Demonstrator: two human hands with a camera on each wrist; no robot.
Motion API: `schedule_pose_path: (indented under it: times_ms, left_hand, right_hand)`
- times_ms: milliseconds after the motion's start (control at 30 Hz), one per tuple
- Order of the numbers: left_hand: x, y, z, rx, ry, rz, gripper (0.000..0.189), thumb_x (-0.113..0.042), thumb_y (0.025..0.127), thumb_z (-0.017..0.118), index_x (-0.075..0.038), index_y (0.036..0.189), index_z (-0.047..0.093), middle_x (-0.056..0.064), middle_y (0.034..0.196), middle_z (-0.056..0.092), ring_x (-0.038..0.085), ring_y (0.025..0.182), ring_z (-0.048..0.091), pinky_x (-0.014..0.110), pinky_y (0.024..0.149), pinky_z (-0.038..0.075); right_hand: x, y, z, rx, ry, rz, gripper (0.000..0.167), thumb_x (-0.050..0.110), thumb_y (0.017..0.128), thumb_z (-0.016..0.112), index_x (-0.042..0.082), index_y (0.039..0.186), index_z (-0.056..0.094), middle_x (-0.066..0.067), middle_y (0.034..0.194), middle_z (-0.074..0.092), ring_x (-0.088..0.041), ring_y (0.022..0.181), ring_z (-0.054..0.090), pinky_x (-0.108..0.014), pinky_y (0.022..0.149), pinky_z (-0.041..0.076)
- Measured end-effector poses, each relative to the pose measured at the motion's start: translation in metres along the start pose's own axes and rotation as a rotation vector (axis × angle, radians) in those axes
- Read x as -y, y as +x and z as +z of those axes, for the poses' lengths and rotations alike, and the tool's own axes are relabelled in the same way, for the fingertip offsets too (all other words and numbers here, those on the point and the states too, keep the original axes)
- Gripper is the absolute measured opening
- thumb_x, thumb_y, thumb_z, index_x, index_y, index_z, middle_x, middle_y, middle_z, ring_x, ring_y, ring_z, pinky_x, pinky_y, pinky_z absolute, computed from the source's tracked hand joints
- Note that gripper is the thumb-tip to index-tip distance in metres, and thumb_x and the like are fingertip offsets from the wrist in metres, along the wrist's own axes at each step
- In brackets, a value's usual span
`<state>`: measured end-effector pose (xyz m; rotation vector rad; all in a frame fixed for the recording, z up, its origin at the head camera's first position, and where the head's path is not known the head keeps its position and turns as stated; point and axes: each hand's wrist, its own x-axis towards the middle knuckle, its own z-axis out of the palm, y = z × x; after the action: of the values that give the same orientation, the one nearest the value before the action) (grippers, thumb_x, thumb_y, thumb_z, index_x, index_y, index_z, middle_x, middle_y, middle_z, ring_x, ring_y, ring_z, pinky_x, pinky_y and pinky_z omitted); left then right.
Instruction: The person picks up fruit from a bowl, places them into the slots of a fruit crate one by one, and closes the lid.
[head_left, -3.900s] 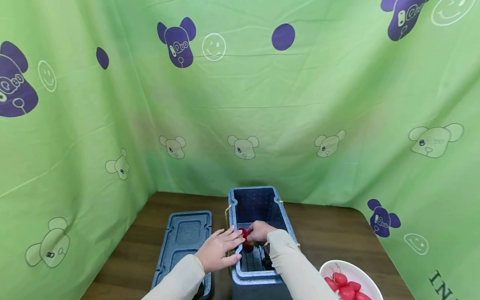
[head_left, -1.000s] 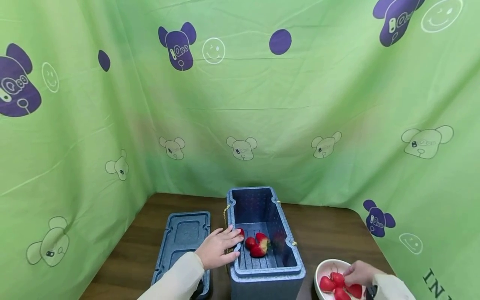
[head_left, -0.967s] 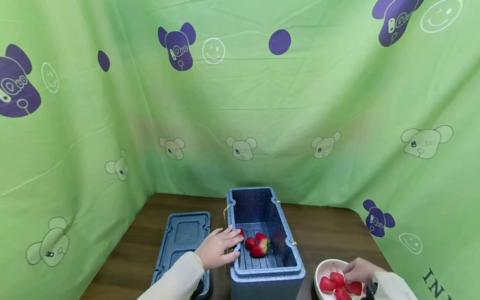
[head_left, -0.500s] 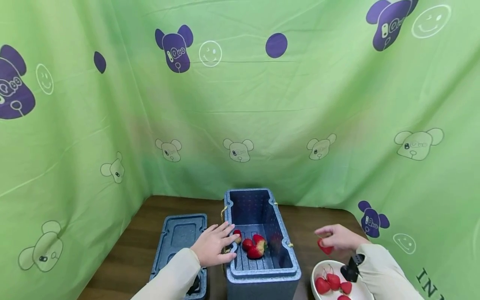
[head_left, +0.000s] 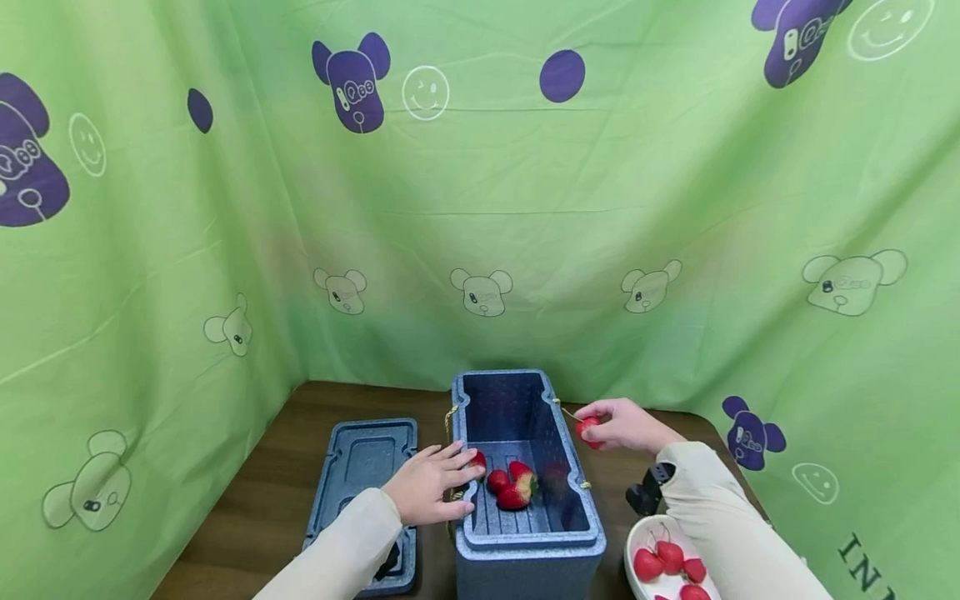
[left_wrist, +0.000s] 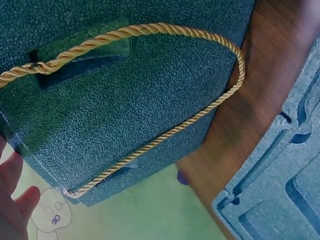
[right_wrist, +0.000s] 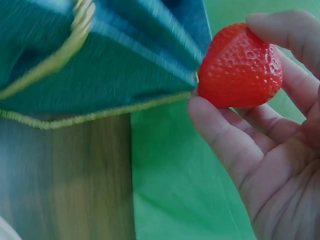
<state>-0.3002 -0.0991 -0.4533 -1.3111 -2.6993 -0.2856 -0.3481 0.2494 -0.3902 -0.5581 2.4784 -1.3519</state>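
My right hand pinches a red strawberry between thumb and fingers, in the air just right of a deep blue foam box. Fingers spread, my left hand rests on the box's left rim. Inside the box, several red fruits lie on the ribbed floor; one strawberry sits mid-floor, and another red fruit is partly covered by the left fingertips. A white bowl at the lower right holds more red fruits, some with thin stems; the right sleeve covers part of it.
The box's blue lid lies on the wooden table to the left, partly under the left sleeve. A yellow rope handle loops along the box's side. Green printed cloth hangs behind and at both sides.
My right hand has picked a strawberry from the bowl, lifted it and carried it leftward to beside the box. Earlier it was inside the box. My left hand stays on the rim.
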Motion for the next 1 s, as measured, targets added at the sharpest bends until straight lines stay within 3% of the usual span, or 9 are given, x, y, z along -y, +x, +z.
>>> schedule_pose_path:
  times_ms: [233, 500, 600, 833, 1000]
  left_hand:
    - [0.000, 0.002, 0.001, -0.005, 0.026, 0.012, 0.053, -0.049, 0.094, 0.049, -0.019, 0.137, 0.056, 0.004, 0.142, 0.050, 0.025, 0.134, 0.041, 0.044, 0.105, 0.035]
    - [-0.007, 0.002, 0.004, -0.035, -0.080, -0.111, 0.046, -0.042, 0.096, 0.048, -0.017, 0.133, 0.060, 0.003, 0.141, 0.051, 0.024, 0.135, 0.040, 0.047, 0.108, 0.030]
    - [-0.006, 0.001, 0.006, -0.047, -0.085, -0.114, 0.048, -0.044, 0.095, 0.049, -0.017, 0.133, 0.060, 0.003, 0.141, 0.050, 0.024, 0.135, 0.040, 0.049, 0.109, 0.029]
    - [-0.005, 0.001, 0.007, -0.016, -0.068, -0.085, 0.052, -0.048, 0.093, 0.051, -0.019, 0.136, 0.057, 0.002, 0.142, 0.049, 0.023, 0.136, 0.038, 0.051, 0.109, 0.028]
    - [-0.005, 0.002, 0.007, -0.008, -0.081, -0.090, 0.052, -0.048, 0.093, 0.051, -0.019, 0.135, 0.058, 0.002, 0.142, 0.048, 0.023, 0.136, 0.038, 0.051, 0.109, 0.028]
  right_hand:
    - [0.013, 0.027, 0.022, -0.049, 0.046, 0.004, 0.040, 0.000, 0.083, 0.067, -0.019, 0.116, 0.054, -0.012, 0.093, 0.065, -0.015, 0.077, 0.064, -0.040, 0.071, 0.056]
    - [0.024, 0.057, 0.051, -0.049, 0.042, -0.022, 0.039, 0.001, 0.083, 0.067, -0.017, 0.116, 0.056, -0.015, 0.095, 0.066, -0.016, 0.078, 0.064, -0.038, 0.072, 0.056]
    - [0.022, 0.066, 0.064, -0.048, 0.062, -0.013, 0.040, 0.001, 0.082, 0.069, -0.016, 0.116, 0.057, -0.012, 0.094, 0.066, -0.015, 0.078, 0.064, -0.036, 0.070, 0.056]
    - [0.014, 0.068, 0.086, -0.023, 0.074, -0.003, 0.033, 0.000, 0.081, 0.069, -0.014, 0.111, 0.061, -0.009, 0.089, 0.067, -0.015, 0.074, 0.063, -0.044, 0.073, 0.056]
    - [0.008, 0.064, 0.097, -0.038, 0.030, -0.059, 0.031, 0.000, 0.079, 0.070, -0.012, 0.107, 0.063, -0.008, 0.086, 0.067, -0.013, 0.071, 0.062, -0.035, 0.068, 0.056]
